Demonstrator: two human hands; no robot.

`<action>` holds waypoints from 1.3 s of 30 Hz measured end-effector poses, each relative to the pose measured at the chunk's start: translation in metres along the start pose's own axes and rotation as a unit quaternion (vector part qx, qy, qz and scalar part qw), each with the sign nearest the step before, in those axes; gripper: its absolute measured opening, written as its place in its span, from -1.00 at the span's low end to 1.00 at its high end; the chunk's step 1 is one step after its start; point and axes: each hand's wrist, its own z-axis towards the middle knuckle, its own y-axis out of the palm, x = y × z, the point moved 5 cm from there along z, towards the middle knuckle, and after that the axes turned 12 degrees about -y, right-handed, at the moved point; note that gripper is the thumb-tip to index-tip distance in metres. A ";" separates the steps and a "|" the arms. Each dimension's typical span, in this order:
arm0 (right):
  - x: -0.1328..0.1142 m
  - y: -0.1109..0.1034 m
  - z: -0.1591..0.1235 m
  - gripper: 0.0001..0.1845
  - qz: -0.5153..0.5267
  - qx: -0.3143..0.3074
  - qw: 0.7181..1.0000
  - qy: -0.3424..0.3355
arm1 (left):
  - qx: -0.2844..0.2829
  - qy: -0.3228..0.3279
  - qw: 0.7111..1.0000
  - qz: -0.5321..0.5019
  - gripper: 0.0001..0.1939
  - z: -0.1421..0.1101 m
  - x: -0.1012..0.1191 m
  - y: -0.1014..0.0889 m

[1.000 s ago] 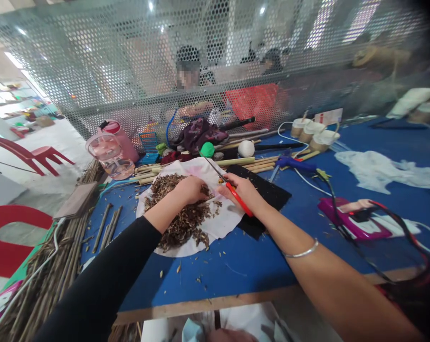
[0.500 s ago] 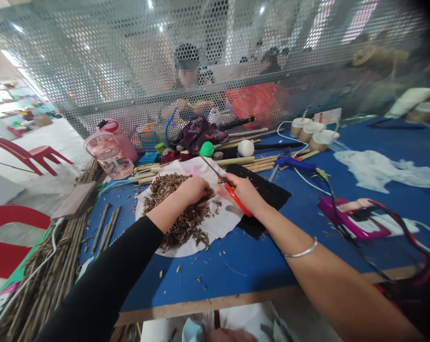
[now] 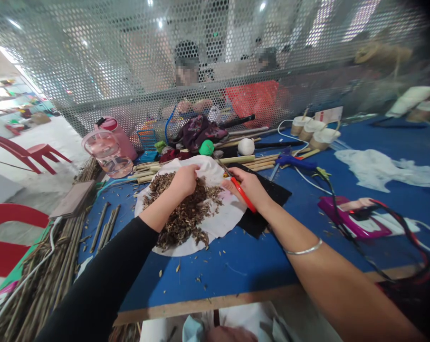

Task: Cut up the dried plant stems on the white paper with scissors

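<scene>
One pair of scissors (image 3: 243, 194) in right fingers (image 3: 240, 174) | left fingers (image 3: 193, 173) narrow, over dried pieces (image 3: 181, 224)

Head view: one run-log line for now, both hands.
left hand: over brown scraps, hold unclear | right hand: holding red-handled scissors | brown scraps: heaped on white sheet | green ball, white ball: behind sheet
</scene>
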 end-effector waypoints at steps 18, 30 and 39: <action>0.004 -0.001 0.000 -0.53 0.015 0.027 1.000 0.001 | -0.013 -0.027 0.991 0.132 -0.70 -0.005 0.004 0.001; 0.007 -0.011 0.004 -0.52 0.045 0.082 0.996 -0.004 | -0.041 0.071 0.976 0.201 -0.70 0.031 0.045 0.035; 0.011 -0.003 0.001 -0.52 0.014 0.065 0.997 0.029 | -0.027 0.100 0.976 0.190 -0.73 0.031 0.045 0.036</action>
